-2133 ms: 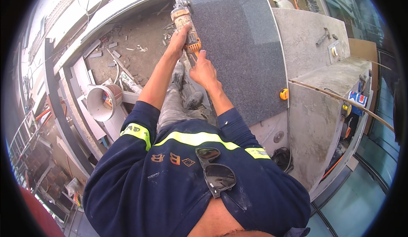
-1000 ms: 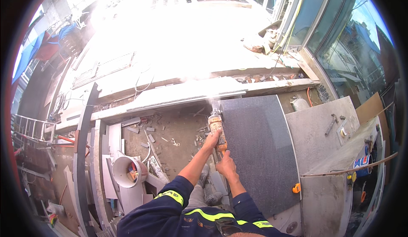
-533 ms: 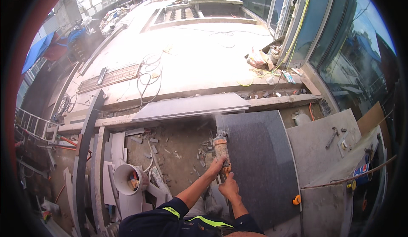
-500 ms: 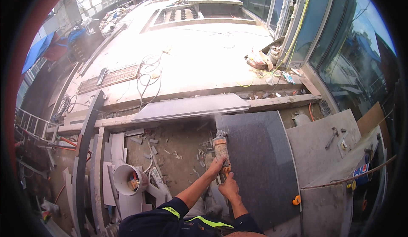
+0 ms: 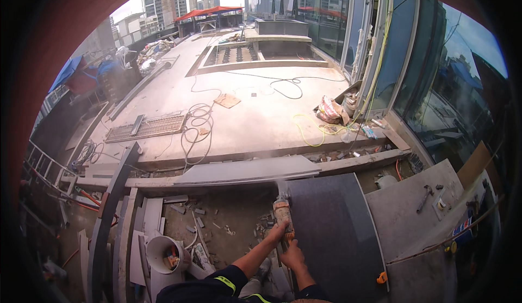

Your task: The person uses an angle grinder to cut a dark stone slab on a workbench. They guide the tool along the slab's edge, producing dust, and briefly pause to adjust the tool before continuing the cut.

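An angle grinder (image 5: pixel 282 210) lies along the left edge of a dark speckled stone slab (image 5: pixel 331 232), its blade near the far corner with a haze of dust there. My left hand (image 5: pixel 276 230) is closed round the grinder's body. My right hand (image 5: pixel 293 254) is closed on the rear of the tool, just behind the left one. An orange tape measure (image 5: pixel 381 277) sits at the slab's right edge. A hammer (image 5: pixel 425 198) lies on the concrete board (image 5: pixel 405 210) to the right.
A bucket (image 5: pixel 167 254), stone offcuts and debris lie at left, beside long beams (image 5: pixel 111 205). Ahead, a pale ledge slab (image 5: pixel 247 170) borders a concrete terrace (image 5: pixel 239 123) with hoses, a metal grate (image 5: pixel 145 128) and bags (image 5: pixel 331 110). Glass walls (image 5: pixel 429 102) run along the right.
The view has tilted up from my body to the terrace, so the scene sits lower in frame. Both hands stay on the grinder, which has shifted slightly nearer me along the slab's edge.
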`<state>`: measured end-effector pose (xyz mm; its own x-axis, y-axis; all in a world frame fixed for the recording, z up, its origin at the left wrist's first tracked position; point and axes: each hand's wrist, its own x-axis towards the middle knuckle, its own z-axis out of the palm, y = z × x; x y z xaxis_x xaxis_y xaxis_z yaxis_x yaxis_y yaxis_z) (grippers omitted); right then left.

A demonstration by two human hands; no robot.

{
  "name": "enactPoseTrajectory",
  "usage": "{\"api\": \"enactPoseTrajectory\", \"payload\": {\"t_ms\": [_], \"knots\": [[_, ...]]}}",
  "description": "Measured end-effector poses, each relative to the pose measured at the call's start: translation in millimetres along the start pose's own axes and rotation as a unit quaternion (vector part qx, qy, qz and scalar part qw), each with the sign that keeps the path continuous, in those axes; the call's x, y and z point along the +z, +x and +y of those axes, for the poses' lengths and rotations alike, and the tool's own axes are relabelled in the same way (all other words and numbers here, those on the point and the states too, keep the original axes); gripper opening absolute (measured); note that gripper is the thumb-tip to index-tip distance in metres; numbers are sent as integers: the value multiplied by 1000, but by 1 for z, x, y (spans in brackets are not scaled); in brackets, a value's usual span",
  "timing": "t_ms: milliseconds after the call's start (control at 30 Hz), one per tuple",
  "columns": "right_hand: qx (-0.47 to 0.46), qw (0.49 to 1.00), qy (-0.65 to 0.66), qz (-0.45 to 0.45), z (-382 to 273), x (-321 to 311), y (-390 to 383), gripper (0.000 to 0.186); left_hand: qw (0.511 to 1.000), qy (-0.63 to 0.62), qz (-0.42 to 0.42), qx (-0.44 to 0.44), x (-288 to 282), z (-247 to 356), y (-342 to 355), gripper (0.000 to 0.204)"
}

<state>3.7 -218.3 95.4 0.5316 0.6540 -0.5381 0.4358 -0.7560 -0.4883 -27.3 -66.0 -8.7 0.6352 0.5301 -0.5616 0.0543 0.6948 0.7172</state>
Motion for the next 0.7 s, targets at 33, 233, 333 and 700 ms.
{"api": "enactPoseTrajectory", "payload": {"t_ms": [33,233,333,700], "knots": [[-3,1000,-2,2,3,1,-5,69,1000,1,-7,24,2,-3,-2,35],[17,1000,17,14,17,9,-34,64,998,6,-14,62,6,-30,-28,41],[-3,999,41,19,17,7,-35,66,997,-9,-19,71,8,-28,-30,41],[4,1000,7,-1,-4,-2,13,69,999,21,11,42,-3,1,18,36]]}}
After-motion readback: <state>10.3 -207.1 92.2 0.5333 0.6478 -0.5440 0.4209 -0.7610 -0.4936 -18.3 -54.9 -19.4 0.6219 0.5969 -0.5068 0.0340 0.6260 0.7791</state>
